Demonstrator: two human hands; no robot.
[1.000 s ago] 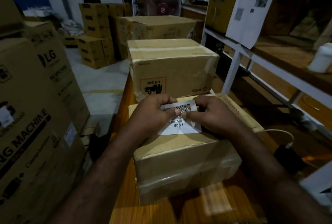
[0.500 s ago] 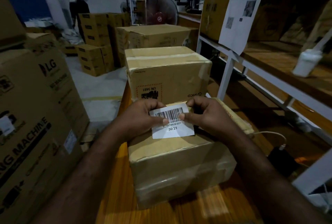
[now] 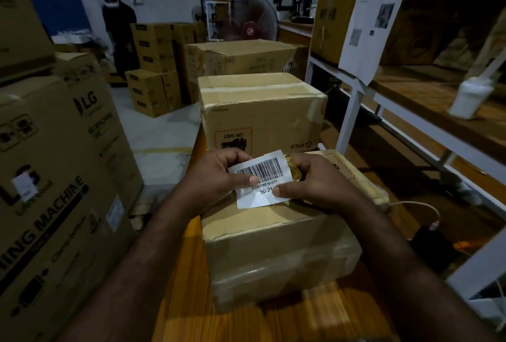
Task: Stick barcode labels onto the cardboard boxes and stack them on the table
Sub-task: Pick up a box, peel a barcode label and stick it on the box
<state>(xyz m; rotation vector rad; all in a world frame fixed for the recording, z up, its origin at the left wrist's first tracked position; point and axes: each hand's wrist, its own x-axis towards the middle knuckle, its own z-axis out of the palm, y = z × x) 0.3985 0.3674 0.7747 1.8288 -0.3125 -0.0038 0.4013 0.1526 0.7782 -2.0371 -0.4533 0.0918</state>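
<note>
Left hand (image 3: 219, 177) and right hand (image 3: 320, 185): label (image 3: 260, 187) pinched at opposite edges, thumbs on face, held over box (image 3: 273, 240) top. Risks judged: adhesive folded on itself, or label laid crooked if one corner lands first. Bare box top open below; second box (image 3: 260, 111) close behind, shelf post (image 3: 350, 114) at right, table (image 3: 186, 287) edge at left.

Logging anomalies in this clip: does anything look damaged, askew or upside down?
Yes. The PICO box stands upside down: its UN 3481 print reads inverted. The near cardboard box has a dented, ragged top edge. The barcode label, pinched by the left hand and right hand, sits tilted.
</note>
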